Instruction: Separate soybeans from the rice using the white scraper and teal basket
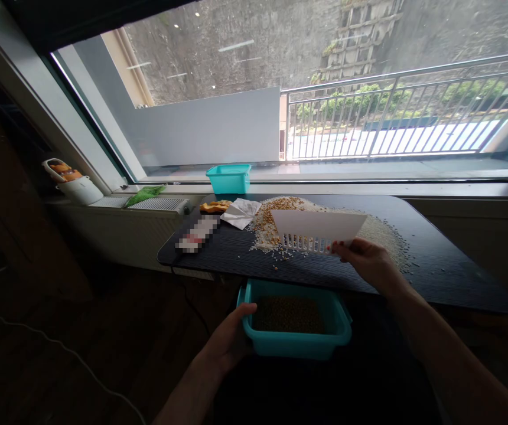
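My left hand grips the left side of a teal plastic bin, thumb over its rim. Small brown grains or beans cover the bin's bottom. The bin is just below the table's front edge. My right hand pinches the lower right corner of a white slotted card, like a comb with teeth along its bottom edge. The card stands upright over a heap of white grains mixed with yellow kernels on the dark table, and hides part of the heap.
A second teal bin stands at the table's back by the window. White tissue, a yellow-orange item and a blurred flat object lie at the left. A radiator bears a green cloth and white basket.
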`<state>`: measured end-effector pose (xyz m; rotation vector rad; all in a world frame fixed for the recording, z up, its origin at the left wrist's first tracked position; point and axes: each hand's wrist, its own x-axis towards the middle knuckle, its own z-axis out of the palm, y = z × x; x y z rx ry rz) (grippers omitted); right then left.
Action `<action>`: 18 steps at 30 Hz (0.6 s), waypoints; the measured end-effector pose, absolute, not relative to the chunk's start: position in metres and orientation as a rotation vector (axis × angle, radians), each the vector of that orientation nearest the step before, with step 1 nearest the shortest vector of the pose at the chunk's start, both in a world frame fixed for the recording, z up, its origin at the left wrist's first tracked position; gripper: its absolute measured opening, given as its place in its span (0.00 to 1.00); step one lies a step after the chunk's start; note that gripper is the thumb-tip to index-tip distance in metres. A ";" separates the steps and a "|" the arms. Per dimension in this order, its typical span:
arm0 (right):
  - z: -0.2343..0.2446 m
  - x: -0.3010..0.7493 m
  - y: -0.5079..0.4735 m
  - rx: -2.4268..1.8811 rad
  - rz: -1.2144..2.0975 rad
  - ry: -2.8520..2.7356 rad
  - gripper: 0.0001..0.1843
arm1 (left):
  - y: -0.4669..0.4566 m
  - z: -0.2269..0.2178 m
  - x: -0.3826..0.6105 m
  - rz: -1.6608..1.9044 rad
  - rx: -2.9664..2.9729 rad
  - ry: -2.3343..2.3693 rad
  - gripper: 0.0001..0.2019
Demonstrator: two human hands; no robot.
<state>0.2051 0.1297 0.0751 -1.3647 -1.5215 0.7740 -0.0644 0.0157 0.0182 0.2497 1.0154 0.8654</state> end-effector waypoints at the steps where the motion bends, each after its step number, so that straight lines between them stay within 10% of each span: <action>1: 0.076 0.203 0.131 -1.368 0.772 -1.517 0.17 | 0.016 0.019 -0.064 0.865 0.244 1.020 0.22; 18: 0.064 0.216 0.130 -1.315 0.918 -1.477 0.19 | 0.016 0.017 -0.065 0.872 0.236 0.978 0.21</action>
